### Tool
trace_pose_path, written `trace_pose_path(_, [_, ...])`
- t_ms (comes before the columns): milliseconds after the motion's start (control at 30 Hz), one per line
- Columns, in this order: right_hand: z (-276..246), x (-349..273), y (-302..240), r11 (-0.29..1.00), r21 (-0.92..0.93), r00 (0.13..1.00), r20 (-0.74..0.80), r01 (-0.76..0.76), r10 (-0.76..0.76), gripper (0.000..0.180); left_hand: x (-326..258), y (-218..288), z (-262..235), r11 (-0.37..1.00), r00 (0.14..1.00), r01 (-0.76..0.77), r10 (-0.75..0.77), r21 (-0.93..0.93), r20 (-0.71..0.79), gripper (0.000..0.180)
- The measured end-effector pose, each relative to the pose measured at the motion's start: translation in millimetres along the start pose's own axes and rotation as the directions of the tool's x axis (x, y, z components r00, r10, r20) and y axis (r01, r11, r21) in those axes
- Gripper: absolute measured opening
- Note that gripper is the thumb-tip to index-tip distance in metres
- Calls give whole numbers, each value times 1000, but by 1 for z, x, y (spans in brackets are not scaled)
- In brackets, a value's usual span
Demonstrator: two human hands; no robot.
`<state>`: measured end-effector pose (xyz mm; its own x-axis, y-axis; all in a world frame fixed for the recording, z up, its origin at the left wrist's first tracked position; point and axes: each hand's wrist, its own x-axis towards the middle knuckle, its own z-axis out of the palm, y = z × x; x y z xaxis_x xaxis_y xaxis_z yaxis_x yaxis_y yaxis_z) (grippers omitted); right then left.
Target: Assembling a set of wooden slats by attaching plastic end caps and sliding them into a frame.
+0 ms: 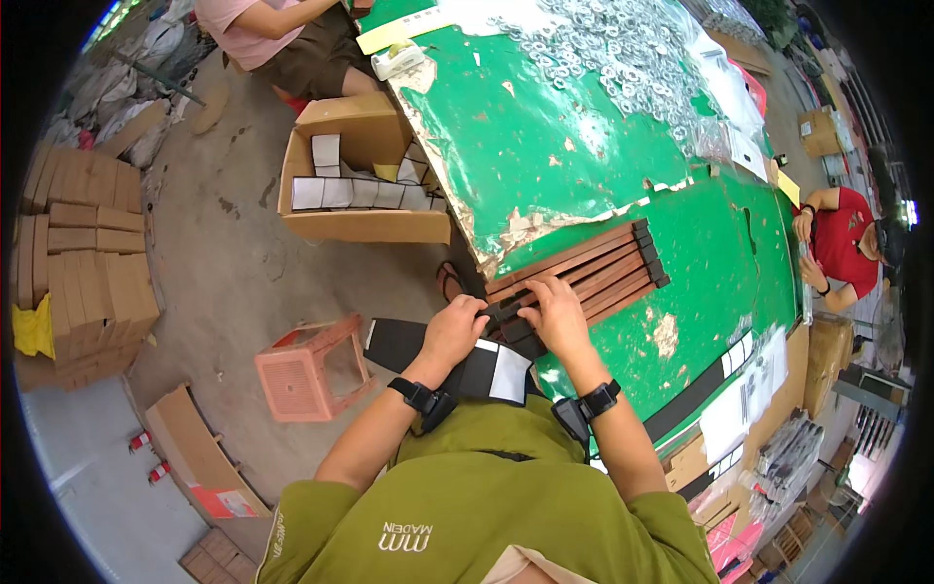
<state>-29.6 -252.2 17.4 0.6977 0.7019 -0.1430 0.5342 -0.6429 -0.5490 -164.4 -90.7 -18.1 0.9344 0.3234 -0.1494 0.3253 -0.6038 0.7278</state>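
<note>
Several brown wooden bars with black ends [608, 272] lie side by side on the green table, slanting toward me. At their near black ends, my left hand [454, 334] is closed, its fingertips pressed against something dark that is too small to name. My right hand [558, 315] is curled over the near part of the bars, thumb and fingers bent around them. Below my hands, a black strip with white patches [477, 372] lies across my lap, one end reaching out to the left. The fingers partly hide the near bar ends.
An open cardboard box [365, 227] with white-and-black pieces stands left of the table, beside a pink plastic stool [309, 370]. Metal washers [608, 58] cover the table's far end. More black-and-white strips [696, 397] lie at the right edge. A co-worker in red [843, 243] sits right, another person [282, 44] far left.
</note>
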Motion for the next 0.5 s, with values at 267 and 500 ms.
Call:
trace_pose_path(267, [28, -6, 16, 990, -17, 989, -39, 139, -139, 46, 16, 4, 11, 997, 995, -19, 11, 75, 103, 21])
trace_pose_path(500, [43, -15, 27, 990, 2, 984, -110, 141, -140, 52, 21, 10, 24, 974, 999, -41, 35, 222, 29, 21])
